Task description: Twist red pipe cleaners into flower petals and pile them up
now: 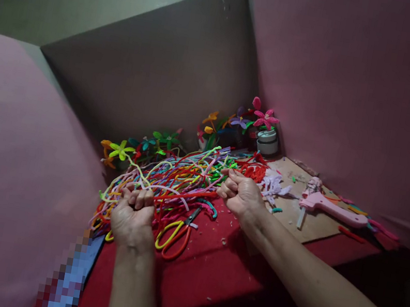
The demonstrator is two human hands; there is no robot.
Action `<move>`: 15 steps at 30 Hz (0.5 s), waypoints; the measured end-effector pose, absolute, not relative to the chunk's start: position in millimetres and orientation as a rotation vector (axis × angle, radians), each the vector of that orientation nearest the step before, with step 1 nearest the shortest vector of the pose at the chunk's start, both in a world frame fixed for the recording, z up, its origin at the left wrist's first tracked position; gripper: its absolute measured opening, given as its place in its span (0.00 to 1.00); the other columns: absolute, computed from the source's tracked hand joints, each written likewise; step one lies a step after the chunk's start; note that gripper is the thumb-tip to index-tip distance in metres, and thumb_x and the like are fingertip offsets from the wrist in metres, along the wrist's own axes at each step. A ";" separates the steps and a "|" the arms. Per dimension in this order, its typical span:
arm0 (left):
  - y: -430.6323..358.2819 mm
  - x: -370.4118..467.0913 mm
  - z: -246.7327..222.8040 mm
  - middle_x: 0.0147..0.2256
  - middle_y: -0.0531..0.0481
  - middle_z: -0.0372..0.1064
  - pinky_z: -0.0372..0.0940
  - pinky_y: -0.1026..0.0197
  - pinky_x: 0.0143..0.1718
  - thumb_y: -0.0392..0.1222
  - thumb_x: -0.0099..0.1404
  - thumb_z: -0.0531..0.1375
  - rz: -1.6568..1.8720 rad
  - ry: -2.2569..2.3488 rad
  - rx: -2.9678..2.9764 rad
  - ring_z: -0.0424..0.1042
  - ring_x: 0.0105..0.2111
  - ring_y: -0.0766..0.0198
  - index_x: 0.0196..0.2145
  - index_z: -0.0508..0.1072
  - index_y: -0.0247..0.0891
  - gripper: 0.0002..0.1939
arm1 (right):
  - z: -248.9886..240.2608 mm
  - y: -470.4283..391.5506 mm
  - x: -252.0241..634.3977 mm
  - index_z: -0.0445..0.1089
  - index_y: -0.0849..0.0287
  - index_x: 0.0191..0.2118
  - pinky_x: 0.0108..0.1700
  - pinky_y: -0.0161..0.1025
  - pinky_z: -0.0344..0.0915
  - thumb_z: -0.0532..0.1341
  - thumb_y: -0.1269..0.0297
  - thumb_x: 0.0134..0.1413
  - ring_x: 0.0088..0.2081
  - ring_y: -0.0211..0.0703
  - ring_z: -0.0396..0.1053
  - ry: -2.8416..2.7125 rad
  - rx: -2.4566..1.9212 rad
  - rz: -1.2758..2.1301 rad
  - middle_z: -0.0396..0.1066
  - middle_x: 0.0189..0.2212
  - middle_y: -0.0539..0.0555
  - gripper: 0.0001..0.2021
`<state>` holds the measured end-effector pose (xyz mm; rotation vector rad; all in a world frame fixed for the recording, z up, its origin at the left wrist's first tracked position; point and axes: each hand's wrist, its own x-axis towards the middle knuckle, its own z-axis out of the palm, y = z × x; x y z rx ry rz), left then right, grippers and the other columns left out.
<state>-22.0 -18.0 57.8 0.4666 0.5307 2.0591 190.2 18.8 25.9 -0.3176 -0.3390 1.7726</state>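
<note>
A red pipe cleaner (190, 195) is stretched between my two hands, above the red cloth (208, 274). Its left end goes into the closed fingers of my left hand (135, 212). My right hand (240, 195) grips its other end in curled fingers. Behind and between the hands lies a tangled heap of colourful pipe cleaners (182, 168). Scissors with yellow and red handles (177, 235) lie on the cloth just right of my left hand, their blades pointing toward the heap.
A pink glue gun (332, 206) rests on a brown board (289, 215) at the right. Fuzzy flowers, such as a pink one (266, 119) and a yellow one (122, 150), stand along the back. A white container (267, 142) sits in the corner. Pink walls rise on both sides.
</note>
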 end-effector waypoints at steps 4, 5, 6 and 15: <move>-15.1 -22.6 53.5 0.12 0.60 0.46 0.47 0.70 0.13 0.34 0.68 0.40 2.094 0.496 0.474 0.47 0.10 0.75 0.25 0.61 0.35 0.17 | 26.0 21.9 188.1 0.59 0.60 0.25 0.17 0.30 0.47 0.48 0.74 0.56 0.11 0.29 0.40 -0.278 -0.248 1.778 0.44 0.07 0.42 0.11; -13.5 -21.1 51.5 0.12 0.60 0.48 0.50 0.71 0.14 0.35 0.68 0.41 2.105 0.487 0.480 0.49 0.11 0.75 0.25 0.61 0.35 0.17 | 25.8 23.9 187.3 0.59 0.60 0.25 0.18 0.30 0.49 0.48 0.74 0.57 0.11 0.29 0.41 -0.254 -0.225 1.777 0.46 0.07 0.42 0.11; -11.8 -18.4 49.5 0.13 0.60 0.50 0.53 0.71 0.16 0.36 0.68 0.42 2.113 0.479 0.483 0.52 0.11 0.75 0.24 0.62 0.35 0.16 | 25.8 26.3 186.5 0.59 0.60 0.25 0.18 0.30 0.50 0.48 0.74 0.57 0.12 0.29 0.42 -0.226 -0.205 1.776 0.47 0.08 0.42 0.11; -13.1 40.0 19.2 0.31 0.50 0.70 0.64 0.64 0.33 0.35 0.53 0.62 1.823 0.902 0.715 0.69 0.32 0.67 0.32 0.72 0.35 0.06 | 21.9 49.3 190.2 0.60 0.60 0.27 0.20 0.29 0.53 0.47 0.70 0.60 0.12 0.28 0.45 -0.130 -0.224 1.729 0.49 0.10 0.42 0.11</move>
